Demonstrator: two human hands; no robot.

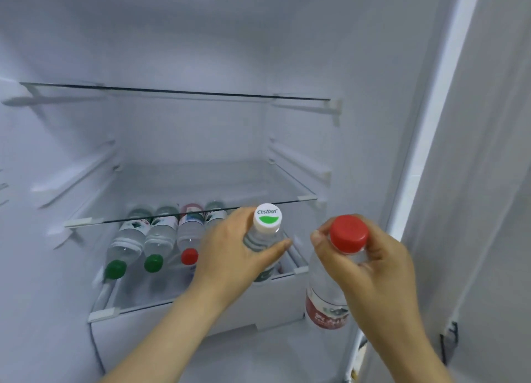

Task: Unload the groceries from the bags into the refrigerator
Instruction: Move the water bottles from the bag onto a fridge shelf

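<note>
Left hand (232, 253) grips white-capped Cestbon bottle (267, 220); right hand (373, 267) grips red-capped bottle (349, 233). Under glass shelf (287, 203), four lying bottles (161, 233): two green caps, one red, one half-hidden.

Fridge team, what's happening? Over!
Left hand grips white-capped bottle. Right hand grips red-capped bottle. Other bottles lie in a row on lower shelf.

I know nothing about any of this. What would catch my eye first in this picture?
Two hands in the foreground each hold a water bottle near its top: the left hand grips a white-capped Cestbon bottle, and the right hand a red-capped bottle with a red label. Behind them, low in the open refrigerator, a row of water bottles lies side by side under a glass shelf, green and red caps facing out.
</note>
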